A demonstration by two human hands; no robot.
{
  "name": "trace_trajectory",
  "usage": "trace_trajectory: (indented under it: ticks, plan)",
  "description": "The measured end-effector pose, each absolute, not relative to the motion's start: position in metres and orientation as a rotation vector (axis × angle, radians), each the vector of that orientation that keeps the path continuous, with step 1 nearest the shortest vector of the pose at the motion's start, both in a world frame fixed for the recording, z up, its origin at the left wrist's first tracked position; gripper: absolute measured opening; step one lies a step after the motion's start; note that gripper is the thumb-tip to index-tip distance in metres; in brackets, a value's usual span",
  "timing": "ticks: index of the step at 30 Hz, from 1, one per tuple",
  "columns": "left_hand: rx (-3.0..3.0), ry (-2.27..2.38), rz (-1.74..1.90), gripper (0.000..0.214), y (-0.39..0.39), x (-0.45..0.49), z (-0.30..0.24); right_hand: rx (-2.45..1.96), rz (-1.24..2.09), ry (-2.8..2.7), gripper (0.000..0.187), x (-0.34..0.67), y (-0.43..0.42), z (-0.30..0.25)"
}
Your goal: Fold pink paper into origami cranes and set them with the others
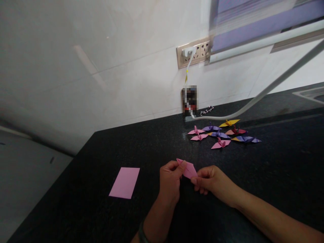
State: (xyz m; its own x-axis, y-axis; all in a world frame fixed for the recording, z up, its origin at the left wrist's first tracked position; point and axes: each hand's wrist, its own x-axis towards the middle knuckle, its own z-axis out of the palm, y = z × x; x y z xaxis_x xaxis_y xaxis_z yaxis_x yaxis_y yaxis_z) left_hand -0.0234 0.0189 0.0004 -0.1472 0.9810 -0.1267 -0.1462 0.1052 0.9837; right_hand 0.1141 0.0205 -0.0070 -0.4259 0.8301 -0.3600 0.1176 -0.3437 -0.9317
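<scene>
A: Where is the folded pink piece (188, 169) held?

B: It is held between both hands, just above the dark countertop (278, 182) and close to its near edge. Its upper-left tip is pinched by the left hand (170, 179), with thumb and forefinger closed on it. Its lower-right end is gripped by the right hand (211, 180), whose fingers are curled shut around that corner.

A: How is its long axis laid?

B: It is laid slantwise, from the upper left by the left thumb down to the lower right at the right fingertips. The piece is seen as a narrow diamond (its inner folds cannot be made out). The gap between the hands is bridged by it, so neither hand can be called nearer: one end is touched by each.

A: What is found around it?

B: A flat pink sheet (125, 182) is laid on the counter to the left of the left hand, apart from it. Farther back and to the right, well apart from both hands, small folded cranes (222, 135) are spread in a cluster — pink, purple, yellow, one red. Behind them a blurred object (189, 100) is propped against the wall, a white hose (278, 81) is run off to the right, and a plug is seated in the wall socket (193, 53) above.
</scene>
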Motion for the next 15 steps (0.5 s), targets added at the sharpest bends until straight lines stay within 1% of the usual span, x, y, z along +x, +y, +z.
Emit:
trace_trajectory:
  ticks: [5, 11, 13, 15]
  plan:
    - [0.894, 1.241, 1.317, 0.021, 0.0199, -0.0273, -0.0061, -1.258, 1.752, -1.429, 0.025, 0.1147, 0.021, -0.0057]
    - [0.635, 1.086, 1.297, 0.022, 0.0241, -0.0267, -0.0042, -1.211, 1.592, -1.484, 0.03, 0.1197, 0.0226, -0.0088]
    - [0.582, 1.026, 1.293, 0.023, 0.0248, -0.0257, -0.0018, -1.201, 1.6, -1.47, 0.035, 0.1211, 0.0233, -0.01]
    - [0.553, 0.976, 1.308, 0.024, 0.0243, -0.0243, 0.0, -1.198, 1.66, -1.373, 0.044, 0.1217, 0.024, -0.0107]
